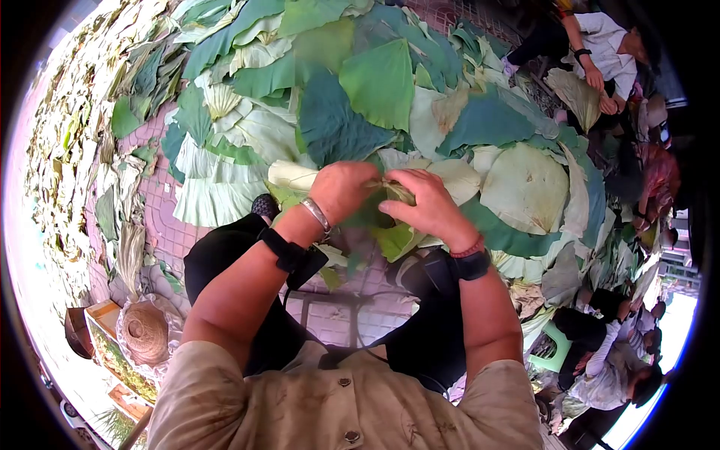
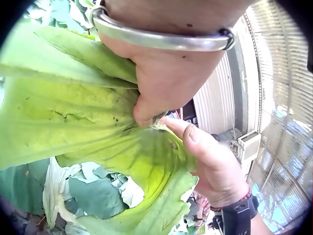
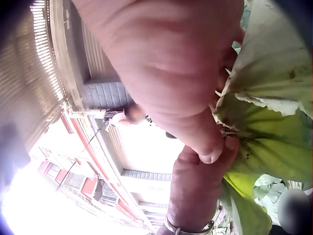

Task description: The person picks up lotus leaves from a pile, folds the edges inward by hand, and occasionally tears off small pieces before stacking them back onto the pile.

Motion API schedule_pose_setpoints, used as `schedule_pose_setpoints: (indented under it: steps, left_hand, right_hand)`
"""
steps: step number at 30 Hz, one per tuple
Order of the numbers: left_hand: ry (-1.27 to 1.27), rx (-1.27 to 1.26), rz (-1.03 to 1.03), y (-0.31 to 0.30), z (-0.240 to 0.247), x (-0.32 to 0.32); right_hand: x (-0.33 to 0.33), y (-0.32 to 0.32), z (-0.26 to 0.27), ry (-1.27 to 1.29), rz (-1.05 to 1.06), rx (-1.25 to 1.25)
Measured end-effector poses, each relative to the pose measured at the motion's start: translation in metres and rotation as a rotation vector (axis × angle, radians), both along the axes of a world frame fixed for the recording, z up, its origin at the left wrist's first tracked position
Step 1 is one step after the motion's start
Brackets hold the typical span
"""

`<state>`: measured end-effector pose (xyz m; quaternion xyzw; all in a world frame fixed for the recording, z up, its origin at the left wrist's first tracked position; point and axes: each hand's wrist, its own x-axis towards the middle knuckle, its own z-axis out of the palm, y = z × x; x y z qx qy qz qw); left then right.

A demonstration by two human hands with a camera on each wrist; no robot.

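A yellow-green lotus leaf (image 2: pixel 73 112) is gathered at its middle between both hands. In the left wrist view its creases run together to a point where the fingertips meet. My left hand (image 1: pixel 341 193), with a silver bangle at the wrist, pinches the leaf at this gathered centre. Close against it, my right hand (image 1: pixel 431 208) grips the bunched part, its thumb pointing toward the left fingertips. Part of the leaf (image 3: pixel 274 142) spreads out beyond the hands in the right wrist view. The palm-side fingers are partly hidden by the leaf.
Many loose lotus leaves (image 1: pixel 345 112) lie in a broad heap ahead, over pink paving (image 1: pixel 154 202). Drying leaves (image 1: pixel 67 150) cover the ground at left. A straw hat (image 1: pixel 145 328) sits at lower left. Other people (image 1: pixel 604 45) sit at right, near a green stool (image 1: pixel 553 349).
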<state>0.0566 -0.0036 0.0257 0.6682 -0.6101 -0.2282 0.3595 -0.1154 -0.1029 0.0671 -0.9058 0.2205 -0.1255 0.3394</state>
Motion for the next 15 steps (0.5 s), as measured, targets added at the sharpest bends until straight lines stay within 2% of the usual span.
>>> schedule_pose_setpoints:
  steps: [2,7,9,13,15]
  left_hand:
    - [-0.035,-0.071,0.006,-0.002,-0.001,0.001]
    - [-0.053,-0.068,-0.038,-0.003,-0.001,-0.001]
    - [-0.201,-0.003,0.023,-0.003,0.006,-0.002]
    - [-0.324,0.103,0.172,-0.003,0.017,-0.003]
    - [-0.397,-0.048,0.183,-0.003,0.013,-0.002]
  right_hand:
    - [0.002,-0.003,-0.011,-0.018,-0.053,0.065]
    - [0.016,0.013,-0.002,0.208,-0.089,-0.058]
    - [0.018,0.018,-0.016,0.206,-0.136,-0.093]
    - [0.018,0.019,-0.037,0.148,-0.179,0.057]
    - [0.018,0.017,-0.04,0.203,-0.192,0.13]
